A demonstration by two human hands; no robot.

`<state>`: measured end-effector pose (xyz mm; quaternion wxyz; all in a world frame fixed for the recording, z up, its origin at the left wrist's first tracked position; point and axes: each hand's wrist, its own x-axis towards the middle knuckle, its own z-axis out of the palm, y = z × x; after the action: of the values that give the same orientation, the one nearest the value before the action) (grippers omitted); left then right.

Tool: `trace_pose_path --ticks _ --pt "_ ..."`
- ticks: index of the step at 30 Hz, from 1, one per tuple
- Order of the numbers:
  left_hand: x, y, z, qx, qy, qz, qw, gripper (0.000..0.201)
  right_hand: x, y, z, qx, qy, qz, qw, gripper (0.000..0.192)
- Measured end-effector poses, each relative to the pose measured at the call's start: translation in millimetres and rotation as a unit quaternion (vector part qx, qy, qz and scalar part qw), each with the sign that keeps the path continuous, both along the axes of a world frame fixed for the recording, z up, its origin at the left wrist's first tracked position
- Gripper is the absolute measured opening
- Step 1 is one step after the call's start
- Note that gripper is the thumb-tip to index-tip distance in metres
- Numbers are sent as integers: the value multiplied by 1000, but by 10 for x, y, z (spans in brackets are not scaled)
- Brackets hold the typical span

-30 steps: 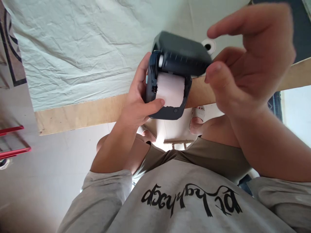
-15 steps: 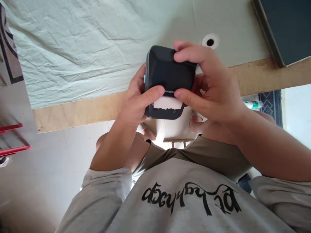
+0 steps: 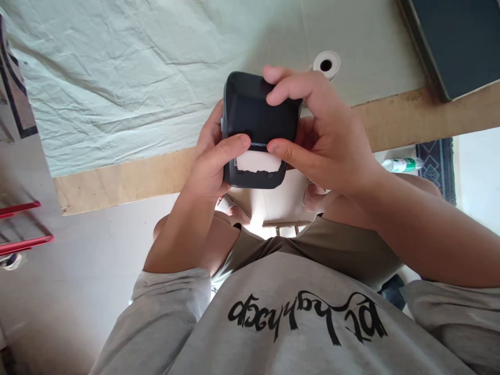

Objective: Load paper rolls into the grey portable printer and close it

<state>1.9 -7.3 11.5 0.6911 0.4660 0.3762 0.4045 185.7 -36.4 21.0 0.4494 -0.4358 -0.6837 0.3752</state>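
A black label printer (image 3: 258, 112) is held between both hands above the table's front edge. White paper (image 3: 258, 161) with a ragged lower edge sticks out of its slot, below the lettering on the lid. My left hand (image 3: 214, 156) grips the printer's left side, its thumb lying near the lettering and its other fingers hidden beneath. On the other side my right hand (image 3: 324, 125) holds the right edge, thumb at the front of the lid and fingertips on its top. Behind the right hand a white paper roll (image 3: 334, 58) with a dark core stands on the cloth.
A pale wrinkled cloth (image 3: 128, 67) covers the wooden table (image 3: 117, 179). At the right lies a dark flat panel (image 3: 461, 47). A bottle with a green label (image 3: 404, 165) is below the table near a patterned mat (image 3: 435, 172). A red metal frame (image 3: 27, 245) stands at the left.
Both hands and the printer have shifted slightly left in view. The paper roll also appears further left, as the view has moved a little. The grip looks the same.
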Motion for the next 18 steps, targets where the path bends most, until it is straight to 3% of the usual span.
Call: trace_pose_path --ticks 5,8,12,18 --pt "-10 12 62 -12 8 -8 1000 34 10 8 7 10 -20 7 1000 32" --pt "6 4 84 -11 14 -4 1000 34 28 18 -12 58 -40 12 997 26" --pt "40 -12 19 5 -24 3 1000 33 54 20 -38 100 -57 10 993 22" --pt "46 35 -92 8 -119 -24 993 35 66 17 -39 67 -43 24 997 25"
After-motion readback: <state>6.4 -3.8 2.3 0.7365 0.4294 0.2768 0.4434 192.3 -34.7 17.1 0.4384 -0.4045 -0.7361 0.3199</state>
